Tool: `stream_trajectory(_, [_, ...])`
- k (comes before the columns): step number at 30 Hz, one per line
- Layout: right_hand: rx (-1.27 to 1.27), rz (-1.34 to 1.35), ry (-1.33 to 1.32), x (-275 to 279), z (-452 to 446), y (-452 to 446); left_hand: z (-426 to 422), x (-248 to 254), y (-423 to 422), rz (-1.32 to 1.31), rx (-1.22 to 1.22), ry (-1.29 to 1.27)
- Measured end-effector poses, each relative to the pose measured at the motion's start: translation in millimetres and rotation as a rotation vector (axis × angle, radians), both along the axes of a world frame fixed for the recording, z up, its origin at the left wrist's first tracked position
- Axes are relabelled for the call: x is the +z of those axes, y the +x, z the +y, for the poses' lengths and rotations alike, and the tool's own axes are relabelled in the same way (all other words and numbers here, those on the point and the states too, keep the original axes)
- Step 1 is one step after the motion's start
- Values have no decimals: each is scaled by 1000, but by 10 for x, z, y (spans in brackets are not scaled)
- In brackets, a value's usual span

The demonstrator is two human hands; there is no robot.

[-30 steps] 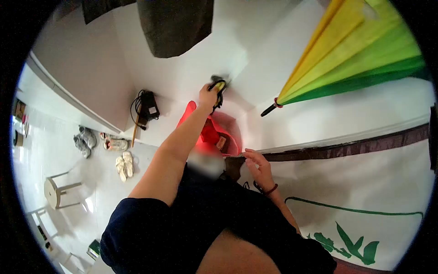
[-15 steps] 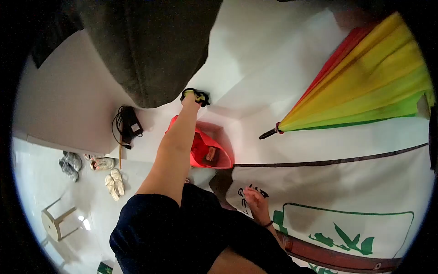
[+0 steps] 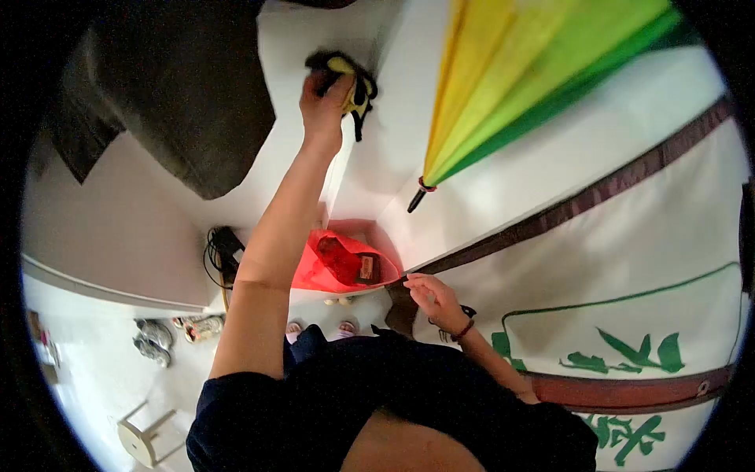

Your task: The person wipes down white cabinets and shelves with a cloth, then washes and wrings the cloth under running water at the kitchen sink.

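My left hand (image 3: pixel 324 98) is raised against the white wall and closed around a black-and-yellow glove (image 3: pixel 355 86). Strips of the glove hang down past my fingers. Beside the white cloth banner (image 3: pixel 503 291) is my right hand (image 3: pixel 439 305), fingers loosely stretched and holding nothing; whether the fingertips touch the banner's dark edge I cannot tell. Below my left forearm, a red bag (image 3: pixel 334 263) gapes open on the floor. Inside it lies a dark item with a small label (image 3: pixel 367 268).
A folded yellow-and-green umbrella (image 3: pixel 503 94) hangs tip-down at upper right. Dark cloth (image 3: pixel 173 94) hangs at upper left. A black adapter with a cable (image 3: pixel 226 250), several shoes (image 3: pixel 154 340) and a pale stool (image 3: pixel 138 442) are at lower left.
My left hand has moved higher with the glove, further above the red bag. My right hand has moved slightly up towards the bag. The view has shifted, bringing my feet into sight.
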State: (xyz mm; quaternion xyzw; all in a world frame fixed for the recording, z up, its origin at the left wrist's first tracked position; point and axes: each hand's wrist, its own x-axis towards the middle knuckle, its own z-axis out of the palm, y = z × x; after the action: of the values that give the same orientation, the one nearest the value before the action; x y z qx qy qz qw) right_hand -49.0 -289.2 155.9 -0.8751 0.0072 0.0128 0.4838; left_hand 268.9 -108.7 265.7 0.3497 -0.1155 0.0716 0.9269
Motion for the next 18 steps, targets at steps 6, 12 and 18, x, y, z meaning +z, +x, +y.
stream_trajectory(6, [-46, -69, 47, -53, -146, -21, -401, 165, -164, -969, 1068, 1212])
stream_trajectory(12, [-129, -82, 24, -133, -328, -190, -844, -1448, 113, -1100, 262, 1603])
stream_trajectory(18, [-264, -110, 25, -213, -488, -489, -427, -1912, -512, -1265, 191, 2040])
